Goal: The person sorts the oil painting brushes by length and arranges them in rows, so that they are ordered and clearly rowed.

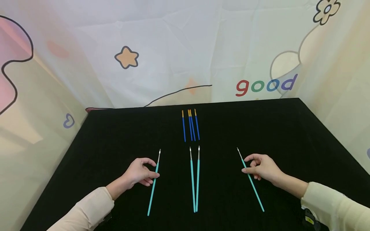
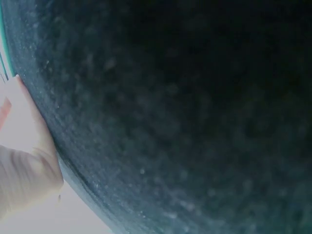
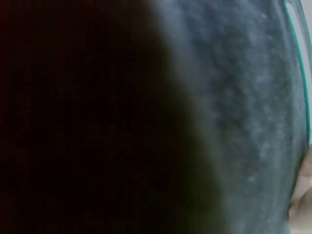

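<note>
My left hand [image 1: 141, 173] pinches a turquoise-handled paintbrush [image 1: 151, 195] between thumb and fingers; its pale tip points away from me. On the other side, my right hand [image 1: 264, 168] pinches a matching paintbrush [image 1: 256, 194], which slants with its tip up and to the left. Between the hands lie two more turquoise paintbrushes [image 1: 192, 183], side by side, their handle ends nearly touching. In the left wrist view, the hand [image 2: 27, 131] and a sliver of turquoise handle [image 2: 6, 48] show at the left edge. The right wrist view catches only part of the hand [image 3: 303, 197] and a turquoise handle [image 3: 302, 63].
Several blue paintbrushes [image 1: 184, 130] with orange-yellow tips lie in a row farther back, near the far edge. Black cloth covers the table [image 1: 121, 134]. A pale printed curtain [image 1: 173, 48] rises behind it and along both sides.
</note>
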`<state>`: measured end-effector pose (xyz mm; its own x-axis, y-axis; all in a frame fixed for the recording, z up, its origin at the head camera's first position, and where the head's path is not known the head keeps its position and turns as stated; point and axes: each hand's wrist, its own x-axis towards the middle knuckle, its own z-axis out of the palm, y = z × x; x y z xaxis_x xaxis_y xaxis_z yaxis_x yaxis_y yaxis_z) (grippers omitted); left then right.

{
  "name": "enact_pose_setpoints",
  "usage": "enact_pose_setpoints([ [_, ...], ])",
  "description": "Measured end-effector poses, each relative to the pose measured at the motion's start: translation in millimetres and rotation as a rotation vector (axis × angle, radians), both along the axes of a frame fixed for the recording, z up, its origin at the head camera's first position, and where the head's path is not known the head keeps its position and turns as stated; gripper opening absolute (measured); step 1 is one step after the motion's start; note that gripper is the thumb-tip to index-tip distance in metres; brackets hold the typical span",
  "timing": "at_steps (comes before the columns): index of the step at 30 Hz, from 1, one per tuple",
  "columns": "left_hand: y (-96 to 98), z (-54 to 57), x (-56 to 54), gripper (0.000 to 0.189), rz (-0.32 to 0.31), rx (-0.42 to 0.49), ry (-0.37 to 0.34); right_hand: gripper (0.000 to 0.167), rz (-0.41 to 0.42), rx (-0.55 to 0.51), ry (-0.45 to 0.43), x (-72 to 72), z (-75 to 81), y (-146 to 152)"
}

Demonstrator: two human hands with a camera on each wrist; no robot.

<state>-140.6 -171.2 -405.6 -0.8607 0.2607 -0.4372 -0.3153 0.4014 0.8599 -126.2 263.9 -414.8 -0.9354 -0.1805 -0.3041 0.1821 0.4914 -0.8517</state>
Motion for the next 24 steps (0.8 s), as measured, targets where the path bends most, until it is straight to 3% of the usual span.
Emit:
enact_pose_setpoints([
  [6, 3.3, -5.3, 0.9, 0.034, 0.052, -0.063, 0.023, 0.046, -0.038, 0.063, 0.055, 1.7, -5.2, -4],
  [15, 7.7, -5.4, 2.4, 0.027, 0.108, -0.099, 0.042, 0.039, -0.016, -0.002, 0.088, 3.8, -7.9, 0],
  [19, 9.3, -5.8, 2.1, 0.024, 0.121, -0.100, 0.063, 0.035, -0.043, -0.013, 0.100, 5.5, -8.4, 0],
  [21, 9.5, -6.6, 1.6, 0.024, 0.125, -0.105, 0.069, 0.034, -0.069, 0.021, 0.158, 7.3, -9.9, -1],
  [24, 9.7, -6.9, 0.8, 0.024, 0.128, -0.107, 0.066, 0.030, -0.102, 0.131, 0.366, 12.2, -13.5, -3],
])
